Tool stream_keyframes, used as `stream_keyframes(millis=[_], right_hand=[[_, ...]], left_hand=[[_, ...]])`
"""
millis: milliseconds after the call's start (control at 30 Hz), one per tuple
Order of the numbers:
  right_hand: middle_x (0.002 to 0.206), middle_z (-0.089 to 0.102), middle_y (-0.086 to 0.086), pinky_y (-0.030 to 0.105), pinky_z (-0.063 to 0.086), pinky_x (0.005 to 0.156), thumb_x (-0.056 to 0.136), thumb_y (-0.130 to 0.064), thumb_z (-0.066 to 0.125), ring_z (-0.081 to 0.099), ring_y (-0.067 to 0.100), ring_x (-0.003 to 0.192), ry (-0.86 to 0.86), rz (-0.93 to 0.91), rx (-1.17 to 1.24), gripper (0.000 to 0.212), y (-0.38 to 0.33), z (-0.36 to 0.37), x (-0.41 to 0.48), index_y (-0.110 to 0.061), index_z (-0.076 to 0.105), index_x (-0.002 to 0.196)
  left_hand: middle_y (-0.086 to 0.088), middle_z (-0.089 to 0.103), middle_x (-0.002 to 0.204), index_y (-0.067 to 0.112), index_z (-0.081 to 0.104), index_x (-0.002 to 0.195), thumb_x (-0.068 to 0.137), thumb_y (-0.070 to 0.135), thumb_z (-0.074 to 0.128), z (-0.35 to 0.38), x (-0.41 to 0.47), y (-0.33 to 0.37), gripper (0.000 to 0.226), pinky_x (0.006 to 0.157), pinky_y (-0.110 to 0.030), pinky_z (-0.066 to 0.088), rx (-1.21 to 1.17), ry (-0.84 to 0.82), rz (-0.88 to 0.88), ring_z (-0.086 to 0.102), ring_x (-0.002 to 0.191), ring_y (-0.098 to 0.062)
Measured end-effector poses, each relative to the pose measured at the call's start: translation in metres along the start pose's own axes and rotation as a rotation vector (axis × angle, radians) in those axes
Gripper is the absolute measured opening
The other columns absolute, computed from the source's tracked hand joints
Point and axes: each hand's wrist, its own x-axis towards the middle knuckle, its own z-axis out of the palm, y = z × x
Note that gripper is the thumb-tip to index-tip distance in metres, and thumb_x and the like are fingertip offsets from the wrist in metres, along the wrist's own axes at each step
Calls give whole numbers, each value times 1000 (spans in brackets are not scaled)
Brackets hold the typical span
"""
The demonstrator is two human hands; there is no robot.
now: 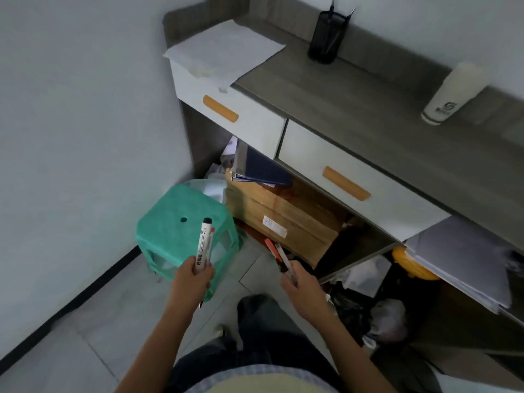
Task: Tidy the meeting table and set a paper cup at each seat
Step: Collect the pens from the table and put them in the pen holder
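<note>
- Head view, looking down: my left grip (192,279) is curled round two markers (204,242), a white barrel with a black cap and, tucked behind it, one with an orange-red cap.
- My right grip (302,290) pinches a second bunch, a red pen (270,246) and a white pen (284,259) (there may be a third down among the fingers; I cannot tell).
- Both bunches are in the air over the floor, ahead of my knees. The left one is above the green stool (170,222), and the right one is in front of the cardboard box (283,219) under the tabletop (340,89).
- I judge this to be the tidying half of the job: the loose pens belong in the black mesh pen pot (325,38) at the back of the tabletop, well apart from both grips.
- To do it well, I should keep each bunch squeezed low on the barrels so nothing slides out. I should empty one grip at a time and bring it right over the pot's mouth before letting go.
- The markers stand nearly upright in the picture, caps away from me, with the long axis running from my palm toward the drawers (leaning a touch right).
- The right bunch slants up and to the left, tips toward the stool side of the box.
- Both would have to be tipped vertical to drop in cleanly.
- No loose paper cup shows; the white cylinder (453,92) on the tabletop could be a flask or a sleeve of cups.
</note>
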Motion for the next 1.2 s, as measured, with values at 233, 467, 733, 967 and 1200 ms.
stream_keyframes(millis=[233,467,733,967,1200], right_hand=[[57,39,-6,31,36,59,91,-19,48,40,9,54,160,-135,200,29,-64,-80,77,-31,41,66],[57,43,-5,14,35,43,92,-25,46,40,2,43,270,-248,182,16,-128,-204,155,-31,47,77],[62,47,-8,14,36,47,91,-26,48,43,8,52,459,-303,-108,10,-155,-309,246,-31,47,100],[87,55,-3,32,37,71,91,-31,47,56,23,87,537,-218,-312,24,-167,-369,303,-25,51,114],[101,62,14,27,31,68,92,-32,48,56,28,96,577,-154,-428,24,-177,-395,346,-16,53,110]], left_hand=[[-13,54,66,11,52,72,81,-2,55,11,92,107,16,47,-26,36,-43,70,170,45,49,-17],[-6,56,61,12,53,76,86,2,53,37,159,251,14,39,-8,37,-93,88,482,48,38,2],[-10,58,73,19,52,83,89,6,50,81,246,367,14,53,-24,43,134,-79,678,53,62,-17],[-9,51,80,5,50,98,92,14,42,111,320,448,14,65,-34,37,784,102,1066,53,72,-30],[-14,64,72,10,65,82,68,2,69,134,369,492,17,80,-46,40,1160,349,1355,60,73,-33]])
